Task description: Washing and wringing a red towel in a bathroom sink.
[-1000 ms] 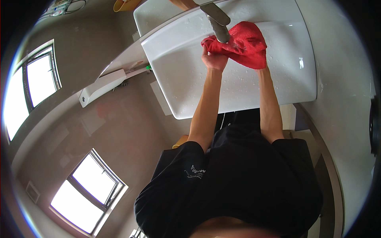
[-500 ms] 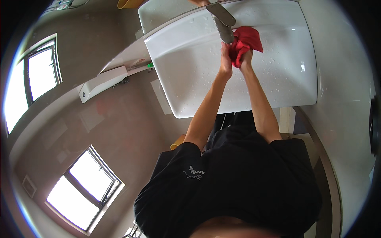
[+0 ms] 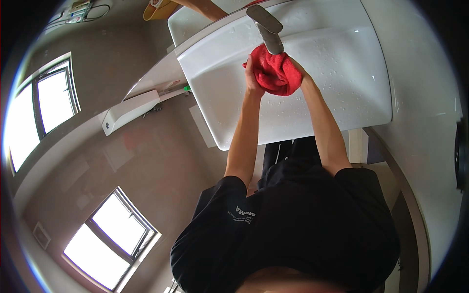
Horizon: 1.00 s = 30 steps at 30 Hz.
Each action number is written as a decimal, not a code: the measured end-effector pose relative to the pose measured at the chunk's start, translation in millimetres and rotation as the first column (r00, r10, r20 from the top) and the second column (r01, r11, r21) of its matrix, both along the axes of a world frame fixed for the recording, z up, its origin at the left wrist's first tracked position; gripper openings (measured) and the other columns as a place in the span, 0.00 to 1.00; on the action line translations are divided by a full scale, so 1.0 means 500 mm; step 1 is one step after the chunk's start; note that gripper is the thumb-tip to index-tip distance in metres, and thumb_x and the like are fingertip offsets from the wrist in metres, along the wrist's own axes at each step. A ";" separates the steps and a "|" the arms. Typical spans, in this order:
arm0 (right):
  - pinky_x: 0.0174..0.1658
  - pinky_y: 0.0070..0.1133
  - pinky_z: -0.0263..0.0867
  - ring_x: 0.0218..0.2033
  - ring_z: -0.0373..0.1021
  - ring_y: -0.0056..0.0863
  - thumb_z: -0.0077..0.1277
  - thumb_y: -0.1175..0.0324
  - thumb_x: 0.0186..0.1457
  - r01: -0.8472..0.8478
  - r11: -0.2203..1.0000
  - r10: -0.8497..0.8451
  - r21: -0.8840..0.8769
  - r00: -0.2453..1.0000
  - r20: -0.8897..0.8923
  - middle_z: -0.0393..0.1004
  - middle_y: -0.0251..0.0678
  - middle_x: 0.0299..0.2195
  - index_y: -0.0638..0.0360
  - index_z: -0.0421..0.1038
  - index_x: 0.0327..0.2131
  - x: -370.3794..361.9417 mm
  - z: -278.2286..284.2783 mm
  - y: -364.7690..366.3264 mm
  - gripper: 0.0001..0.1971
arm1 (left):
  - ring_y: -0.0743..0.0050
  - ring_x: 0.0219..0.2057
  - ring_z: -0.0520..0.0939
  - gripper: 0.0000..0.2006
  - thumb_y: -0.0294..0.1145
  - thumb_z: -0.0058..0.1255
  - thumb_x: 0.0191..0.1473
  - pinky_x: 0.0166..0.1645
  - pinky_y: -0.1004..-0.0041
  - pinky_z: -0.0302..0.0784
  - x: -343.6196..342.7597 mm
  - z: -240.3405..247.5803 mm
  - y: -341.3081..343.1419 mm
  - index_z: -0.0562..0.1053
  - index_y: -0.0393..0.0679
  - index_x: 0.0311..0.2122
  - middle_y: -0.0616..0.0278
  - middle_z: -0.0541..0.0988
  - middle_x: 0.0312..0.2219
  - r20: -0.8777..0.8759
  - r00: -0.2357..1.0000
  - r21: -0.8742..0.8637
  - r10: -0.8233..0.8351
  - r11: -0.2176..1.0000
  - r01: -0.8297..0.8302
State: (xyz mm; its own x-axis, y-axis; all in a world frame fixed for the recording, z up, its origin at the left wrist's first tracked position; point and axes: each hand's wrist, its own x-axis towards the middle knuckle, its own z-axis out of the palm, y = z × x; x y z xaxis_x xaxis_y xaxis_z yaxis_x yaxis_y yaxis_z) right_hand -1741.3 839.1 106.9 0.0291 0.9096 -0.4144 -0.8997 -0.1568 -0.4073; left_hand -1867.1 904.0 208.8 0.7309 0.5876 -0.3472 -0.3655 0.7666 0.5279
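Both of my hands hold a red cloth, bunched up and spread between them right under the spout of the grey tap. My left hand grips the cloth's left side, thumb along its edge. At the right edge, my right hand has hold of it, with most fingers hidden behind the fabric. The cloth hangs over the white basin, whose inner surface is dotted with water drops. Whether water is running from the spout I cannot tell.
A mirror edge runs along the basin's far left side. Left of the basin, a white wall-mounted fixture juts out near a small green-capped item. The pale tiled wall borders the basin on the right.
The red cloth has moved left and towards me, and it is now opened wider beneath the spout. My hands have spread apart, the left one shifting left.
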 end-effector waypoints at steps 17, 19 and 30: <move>0.58 0.35 0.61 0.48 0.68 0.42 0.23 0.39 0.63 0.612 0.782 -0.617 -0.116 0.787 -0.007 0.69 0.45 0.50 0.64 0.63 0.52 -0.041 0.112 0.074 0.36 | 0.58 0.51 0.74 0.23 0.47 0.35 0.61 0.59 0.56 0.66 -0.011 -0.157 0.094 0.69 0.38 0.50 0.55 0.76 0.47 -0.186 0.949 0.095 0.252 0.967 -0.238; 0.58 0.39 0.60 0.50 0.67 0.45 0.21 0.40 0.63 0.615 0.770 -0.636 -0.170 0.762 -0.123 0.68 0.47 0.51 0.65 0.62 0.53 -0.034 0.122 0.035 0.36 | 0.59 0.50 0.75 0.22 0.47 0.36 0.60 0.58 0.57 0.66 0.017 -0.145 0.054 0.69 0.38 0.49 0.56 0.77 0.45 -0.321 0.882 0.068 0.345 0.937 -0.342; 0.63 0.43 0.52 0.58 0.59 0.48 0.20 0.42 0.63 0.503 0.864 -0.481 0.008 0.830 -0.282 0.61 0.49 0.57 0.66 0.59 0.56 -0.009 0.152 0.011 0.35 | 0.61 0.49 0.75 0.23 0.52 0.37 0.60 0.58 0.58 0.66 0.062 -0.007 0.006 0.70 0.42 0.48 0.57 0.76 0.43 -0.118 0.973 -0.015 0.198 0.979 -0.201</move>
State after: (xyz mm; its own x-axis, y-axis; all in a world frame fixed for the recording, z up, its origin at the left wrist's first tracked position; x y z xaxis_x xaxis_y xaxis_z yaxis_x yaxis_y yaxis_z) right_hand -1745.8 844.5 183.1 0.3823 0.8339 -0.3980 -0.9236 0.3576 -0.1379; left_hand -1836.2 906.8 205.4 0.5538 0.7070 -0.4398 -0.4503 0.6986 0.5561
